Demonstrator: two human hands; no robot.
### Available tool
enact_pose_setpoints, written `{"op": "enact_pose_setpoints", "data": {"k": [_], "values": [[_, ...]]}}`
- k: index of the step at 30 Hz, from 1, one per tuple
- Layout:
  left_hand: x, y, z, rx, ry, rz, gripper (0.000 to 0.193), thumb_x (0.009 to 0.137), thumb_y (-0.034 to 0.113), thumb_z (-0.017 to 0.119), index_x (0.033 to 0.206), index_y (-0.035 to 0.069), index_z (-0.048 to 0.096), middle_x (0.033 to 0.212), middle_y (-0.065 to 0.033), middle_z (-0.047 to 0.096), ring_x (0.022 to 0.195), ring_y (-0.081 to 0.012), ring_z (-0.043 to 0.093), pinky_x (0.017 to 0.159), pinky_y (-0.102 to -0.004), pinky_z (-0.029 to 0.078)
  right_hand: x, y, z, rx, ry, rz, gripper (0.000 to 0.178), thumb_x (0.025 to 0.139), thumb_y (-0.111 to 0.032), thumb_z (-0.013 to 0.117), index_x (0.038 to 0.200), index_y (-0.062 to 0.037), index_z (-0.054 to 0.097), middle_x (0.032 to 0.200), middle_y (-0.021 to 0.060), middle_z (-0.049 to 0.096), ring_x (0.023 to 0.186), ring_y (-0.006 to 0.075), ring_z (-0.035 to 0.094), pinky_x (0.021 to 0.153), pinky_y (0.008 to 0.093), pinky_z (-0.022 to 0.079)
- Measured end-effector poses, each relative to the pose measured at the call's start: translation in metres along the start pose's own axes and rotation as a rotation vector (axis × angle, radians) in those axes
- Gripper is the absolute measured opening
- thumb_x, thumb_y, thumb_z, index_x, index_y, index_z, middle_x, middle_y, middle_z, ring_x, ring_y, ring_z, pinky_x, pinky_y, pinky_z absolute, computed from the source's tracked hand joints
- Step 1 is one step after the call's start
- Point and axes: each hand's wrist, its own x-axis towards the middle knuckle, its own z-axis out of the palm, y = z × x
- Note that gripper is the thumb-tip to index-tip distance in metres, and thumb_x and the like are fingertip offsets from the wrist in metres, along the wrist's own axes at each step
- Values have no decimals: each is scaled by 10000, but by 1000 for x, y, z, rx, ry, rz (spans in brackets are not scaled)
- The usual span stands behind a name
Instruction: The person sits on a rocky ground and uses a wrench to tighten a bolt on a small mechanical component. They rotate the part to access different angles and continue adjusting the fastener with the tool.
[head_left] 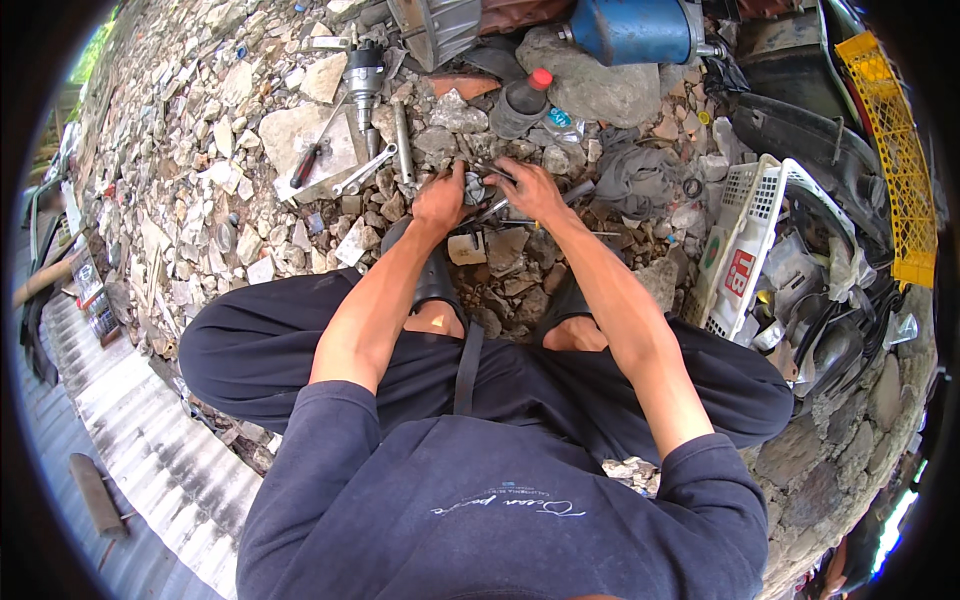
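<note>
Down on the stones between my feet, my left hand (440, 200) is closed around a small silvery metal part (474, 189). My right hand (532, 190) meets it from the other side, fingers pinched at something thin and dark that is too small to make out. Just below my right fingers lie slim metal tools, partly hidden by the hand. To the left of my hands a combination wrench (366, 170), a metal tube (403, 145) and a screwdriver (306, 165) lie on and beside a flat stone (290, 132). A grey cylindrical metal assembly (365, 78) sits above them.
Loose rubble (215, 180) covers the ground. Farther off are a red-capped dark bottle (540, 80), a big rock (600, 85) and a blue metal canister (635, 30). On the right stand a grey rag (640, 178), a white crate (745, 235) of parts and a yellow crate (890, 150).
</note>
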Motion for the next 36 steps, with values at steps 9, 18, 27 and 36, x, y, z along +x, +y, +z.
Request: {"op": "enact_pose_setpoints", "data": {"k": [9, 18, 27, 36], "values": [[6, -11, 9, 88, 26, 70, 920, 719, 514, 783, 1337, 2, 334, 1166, -276, 597, 1056, -434, 599, 898, -466, 504, -14, -12, 7, 230, 209, 226, 401, 925, -396, 627, 1112, -42, 638, 873, 192, 671, 744, 337, 641, 680, 408, 477], [4, -5, 0, 88, -16, 38, 1053, 647, 698, 740, 1317, -38, 395, 1047, -258, 647, 998, -408, 632, 863, -459, 515, -64, -8, 0, -105, 56, 508, 490, 893, -515, 612, 963, -33, 665, 753, 199, 657, 731, 395, 642, 652, 473, 480], [3, -22, 15, 8, 133, 177, 971, 668, 670, 743, 1247, -48, 443, 982, -248, 660, 882, -421, 656, 771, -476, 532, -35, 6, 12, -83, 15, 198, 448, 882, -472, 645, 933, -27, 635, 787, 198, 659, 761, 410, 630, 640, 451, 481], [0, -26, 10, -22, 153, 242, 1026, 645, 683, 745, 1286, -46, 415, 1025, -258, 651, 909, -412, 661, 791, -456, 539, -18, 10, 11, -15, -3, -35, 277, 869, -294, 685, 934, -35, 613, 858, 170, 651, 798, 392, 628, 655, 445, 495]]}}
